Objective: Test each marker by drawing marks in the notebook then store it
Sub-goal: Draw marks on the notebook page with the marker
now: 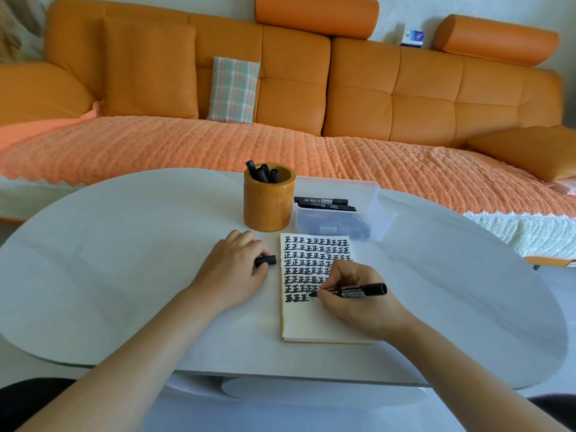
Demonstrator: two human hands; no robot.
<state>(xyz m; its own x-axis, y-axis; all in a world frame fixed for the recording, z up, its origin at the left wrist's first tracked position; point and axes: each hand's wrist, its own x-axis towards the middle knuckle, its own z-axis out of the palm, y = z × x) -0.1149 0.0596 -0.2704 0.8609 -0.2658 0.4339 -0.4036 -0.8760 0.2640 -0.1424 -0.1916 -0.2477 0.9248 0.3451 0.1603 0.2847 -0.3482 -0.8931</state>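
A pale rounded counter [124, 244] fills the lower view, with an orange sofa [358, 98] along its twelve o'clock side and a plaid cushion [233, 90] propped against the sofa's back. The left hand [232, 269] rests on the counter at nine o'clock from the notebook [311, 322], just beside the page edge. Its grip is curled round a black cap [266, 260], whose end sticks out toward three o'clock. At eleven o'clock from the notebook an orange cup [268, 204] stands upright, holding several black pens [263, 173] that lean toward ten o'clock. The notebook lies flat and open near the counter's six o'clock edge. Rows of thick black marks [311, 260] cover its upper part, and the lower part is bare. The right hand [355, 300] lies on the page, covering the marks toward three o'clock. Its grip is clamped on a black marker [352, 291] that lies nearly level, its tip touching the paper at the end of the lowest row and its back end pointing to three o'clock. At one o'clock from the notebook sits a clear plastic box [343, 219], just beside the cup. Two capped markers [324, 204] show above its near wall, and more appear blurred through it.
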